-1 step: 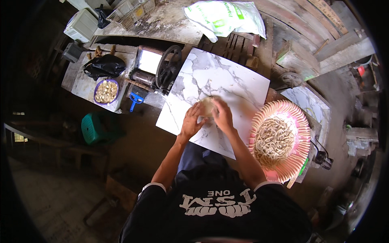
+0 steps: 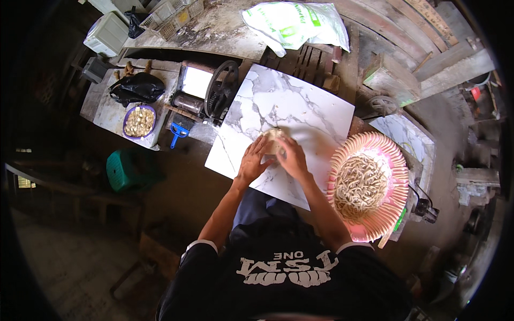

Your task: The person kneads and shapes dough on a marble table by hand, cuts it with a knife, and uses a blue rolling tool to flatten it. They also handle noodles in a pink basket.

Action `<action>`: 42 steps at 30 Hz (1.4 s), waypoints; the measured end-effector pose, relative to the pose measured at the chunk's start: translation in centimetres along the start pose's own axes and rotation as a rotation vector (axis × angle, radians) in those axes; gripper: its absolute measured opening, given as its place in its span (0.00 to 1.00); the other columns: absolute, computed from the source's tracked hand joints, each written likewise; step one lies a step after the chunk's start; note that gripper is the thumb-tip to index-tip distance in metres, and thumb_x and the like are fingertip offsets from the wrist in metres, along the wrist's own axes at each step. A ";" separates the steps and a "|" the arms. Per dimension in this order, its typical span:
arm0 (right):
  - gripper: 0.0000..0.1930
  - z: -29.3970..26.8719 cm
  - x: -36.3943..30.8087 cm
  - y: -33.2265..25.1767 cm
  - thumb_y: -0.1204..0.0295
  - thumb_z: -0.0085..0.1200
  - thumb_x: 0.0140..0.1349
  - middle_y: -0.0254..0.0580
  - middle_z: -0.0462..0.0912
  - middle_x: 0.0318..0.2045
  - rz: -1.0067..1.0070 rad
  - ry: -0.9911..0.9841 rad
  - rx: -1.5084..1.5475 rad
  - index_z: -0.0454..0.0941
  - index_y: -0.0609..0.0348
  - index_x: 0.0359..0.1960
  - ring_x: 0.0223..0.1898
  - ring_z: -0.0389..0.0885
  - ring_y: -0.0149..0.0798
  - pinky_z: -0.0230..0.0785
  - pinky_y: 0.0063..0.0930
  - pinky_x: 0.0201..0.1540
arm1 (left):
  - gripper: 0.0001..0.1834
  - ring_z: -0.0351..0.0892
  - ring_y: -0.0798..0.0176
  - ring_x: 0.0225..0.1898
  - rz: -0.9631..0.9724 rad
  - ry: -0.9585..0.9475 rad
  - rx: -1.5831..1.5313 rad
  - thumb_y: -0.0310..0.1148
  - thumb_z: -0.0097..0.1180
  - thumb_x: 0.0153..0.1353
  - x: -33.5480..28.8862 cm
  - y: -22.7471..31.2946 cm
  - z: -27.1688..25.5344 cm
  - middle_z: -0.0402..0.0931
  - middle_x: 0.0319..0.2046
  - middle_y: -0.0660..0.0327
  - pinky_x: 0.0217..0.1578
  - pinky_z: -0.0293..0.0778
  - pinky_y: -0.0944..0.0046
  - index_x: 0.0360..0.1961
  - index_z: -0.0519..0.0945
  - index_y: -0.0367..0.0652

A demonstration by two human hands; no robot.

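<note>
A pale, flattened round of dough (image 2: 275, 134) lies on a white board with a grey marble pattern (image 2: 300, 101). My left hand (image 2: 253, 159) is cupped along its left side, fingers long and close together, thumb turned inward. Against the right side rests my right hand (image 2: 292, 156), with bent fingers pressing the dough's edge. Between them the two hands grip the round, and its near part is partly hidden by the fingers. Small crumbs dot the board beyond it.
Right of the board stands a pink basin (image 2: 396, 176) full of pale dough strips (image 2: 361, 184), more lining its rim. To the left are a hand-cranked roller machine (image 2: 206, 91), a blue scraper (image 2: 179, 134), a purple-rimmed bowl of pale pieces (image 2: 139, 122) and a green stool (image 2: 122, 170).
My right hand's fingers have slid slightly toward me along the dough, so more of its far edge shows. The left hand has hardly moved.
</note>
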State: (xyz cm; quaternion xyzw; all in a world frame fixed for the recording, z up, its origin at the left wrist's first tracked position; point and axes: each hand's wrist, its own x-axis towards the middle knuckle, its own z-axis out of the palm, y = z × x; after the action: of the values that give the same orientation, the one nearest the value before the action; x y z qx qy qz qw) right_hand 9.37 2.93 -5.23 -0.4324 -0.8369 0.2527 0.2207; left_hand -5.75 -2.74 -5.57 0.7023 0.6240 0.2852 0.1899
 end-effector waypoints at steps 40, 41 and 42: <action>0.25 1.5 -2.5 -1.2 0.63 0.34 0.57 0.46 0.45 0.60 0.572 0.190 -0.343 0.50 0.52 0.58 0.62 0.40 0.45 0.27 0.44 0.60 | 0.22 0.55 0.51 0.48 -0.213 0.250 -0.107 0.26 0.41 0.44 0.1 3.8 5.0 0.61 0.46 0.56 0.48 0.47 0.52 0.45 0.65 0.43; 0.25 1.7 -2.5 -1.2 0.63 0.34 0.57 0.46 0.45 0.60 0.556 0.207 -0.345 0.50 0.52 0.58 0.62 0.40 0.45 0.27 0.44 0.60 | 0.21 0.55 0.50 0.48 -0.210 0.261 -0.122 0.26 0.41 0.44 0.2 3.8 5.0 0.61 0.46 0.56 0.48 0.47 0.52 0.45 0.65 0.43; 0.26 1.7 -2.4 -1.0 0.63 0.34 0.56 0.46 0.44 0.60 0.549 0.200 -0.352 0.50 0.52 0.58 0.62 0.39 0.45 0.26 0.44 0.61 | 0.21 0.55 0.50 0.48 -0.208 0.271 -0.137 0.26 0.41 0.45 0.3 3.6 5.1 0.61 0.46 0.56 0.48 0.47 0.51 0.44 0.65 0.43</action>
State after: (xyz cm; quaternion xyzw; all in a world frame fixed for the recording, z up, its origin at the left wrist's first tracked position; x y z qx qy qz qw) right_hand 9.04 -0.02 -6.31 -0.6957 -0.6943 0.1104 0.1475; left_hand 0.33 -2.53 -7.16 0.5744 0.6923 0.3980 0.1799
